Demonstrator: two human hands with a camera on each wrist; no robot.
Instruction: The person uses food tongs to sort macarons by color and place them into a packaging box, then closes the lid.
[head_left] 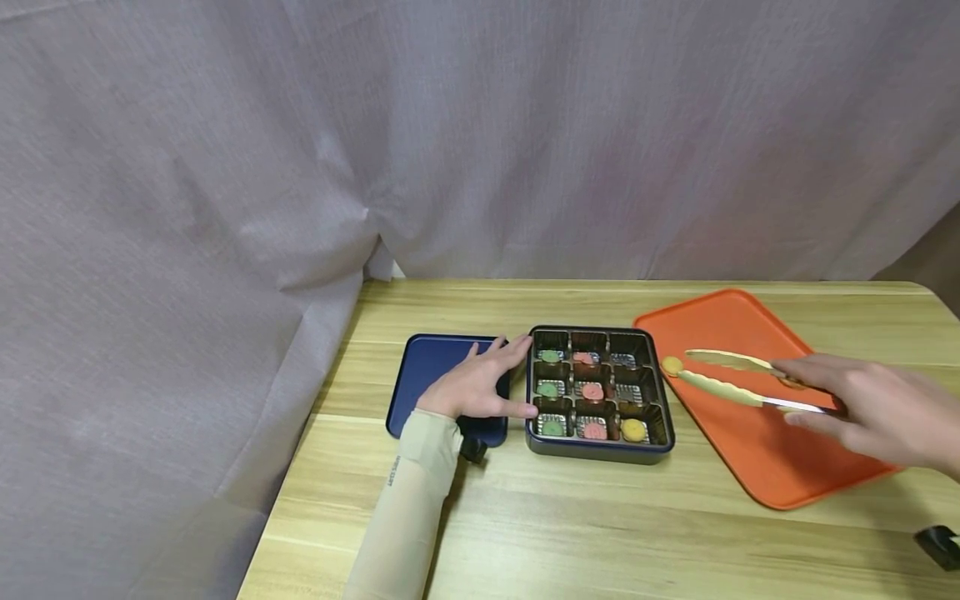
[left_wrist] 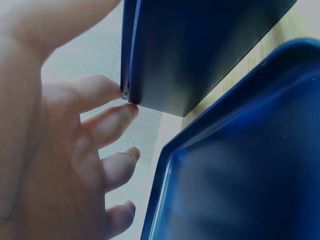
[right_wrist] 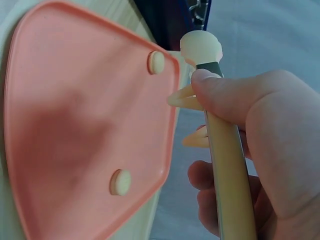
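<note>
In the head view, a dark blue compartment box (head_left: 600, 452) holds green macarons (head_left: 552, 428), pink macarons (head_left: 595, 429) and one yellow macaron (head_left: 633, 430). My left hand (head_left: 480, 383) spreads along its left side, thumb and index fingertip at the rim; its other fingers are loosely bent in the left wrist view. With my right hand (head_left: 870, 404) I grip metal tongs (head_left: 723, 388) over the orange tray (head_left: 780, 487). The tongs stand apart, their tips beside a yellow macaron (head_left: 672, 367) at the tray's left edge. Another yellow macaron (right_wrist: 120, 182) lies on the tray.
A dark blue lid (head_left: 427, 367) lies left of the box, partly beneath my left hand. Grey curtain (head_left: 525, 150) hangs behind the wooden table (head_left: 570, 533). A small black object (head_left: 937, 546) shows at the right edge.
</note>
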